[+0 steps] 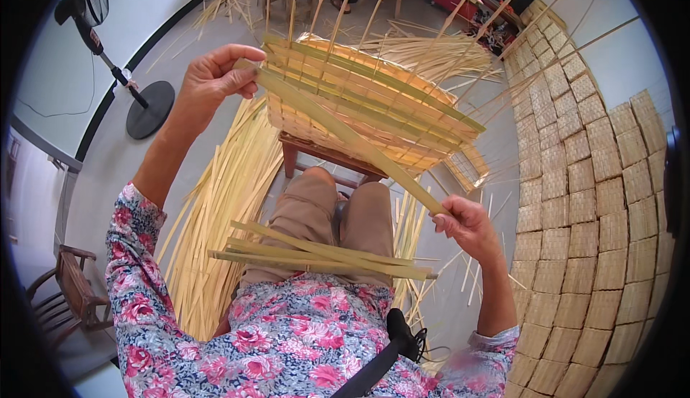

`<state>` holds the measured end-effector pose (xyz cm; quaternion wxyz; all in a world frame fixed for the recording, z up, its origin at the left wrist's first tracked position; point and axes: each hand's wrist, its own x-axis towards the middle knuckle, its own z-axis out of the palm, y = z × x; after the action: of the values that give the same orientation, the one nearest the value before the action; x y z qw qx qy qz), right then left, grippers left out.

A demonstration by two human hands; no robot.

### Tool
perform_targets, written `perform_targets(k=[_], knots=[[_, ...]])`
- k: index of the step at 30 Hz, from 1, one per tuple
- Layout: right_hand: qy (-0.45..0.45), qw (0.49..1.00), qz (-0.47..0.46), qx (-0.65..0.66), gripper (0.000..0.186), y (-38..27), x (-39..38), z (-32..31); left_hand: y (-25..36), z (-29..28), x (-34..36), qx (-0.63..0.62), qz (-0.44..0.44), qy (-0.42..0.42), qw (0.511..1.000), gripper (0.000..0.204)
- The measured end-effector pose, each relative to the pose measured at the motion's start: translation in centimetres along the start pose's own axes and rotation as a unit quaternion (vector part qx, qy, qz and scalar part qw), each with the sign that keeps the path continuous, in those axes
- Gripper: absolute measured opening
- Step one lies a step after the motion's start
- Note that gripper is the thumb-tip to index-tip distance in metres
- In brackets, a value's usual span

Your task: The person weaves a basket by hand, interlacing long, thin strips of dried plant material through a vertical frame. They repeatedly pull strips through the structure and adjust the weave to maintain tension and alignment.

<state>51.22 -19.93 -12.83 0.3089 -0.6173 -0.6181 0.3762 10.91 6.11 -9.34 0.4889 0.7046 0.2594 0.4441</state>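
A flat bamboo strip stretches slantwise between my two hands, in front of a partly woven bamboo basket. My left hand pinches the strip's upper end, close to the basket's left corner. Its lower end is gripped between the thumb and fingers of my right hand, right of my knees. Long upright stakes rise from the basket, with green and yellow strips woven across them. The basket rests on a brown wooden stool before my knees. Several cut strips lie across my lap.
A large heap of bamboo strips covers the floor at my left, with another pile beyond the basket. Woven pieces stand in rows along the right side. A standing fan and a wooden chair are at left.
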Motion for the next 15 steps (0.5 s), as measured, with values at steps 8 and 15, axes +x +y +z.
perform_targets(k=[8,15], knots=[[0.290,0.927,-0.176,-0.160,0.009,3.3,-1.2,0.7,3.8,1.7,4.2,-0.012,0.100,0.033,0.994,0.034],[0.422,0.880,-0.149,0.158,0.019,3.0,4.6,-2.8,2.1,-0.8,9.9,0.261,0.169,0.097,0.945,0.090]])
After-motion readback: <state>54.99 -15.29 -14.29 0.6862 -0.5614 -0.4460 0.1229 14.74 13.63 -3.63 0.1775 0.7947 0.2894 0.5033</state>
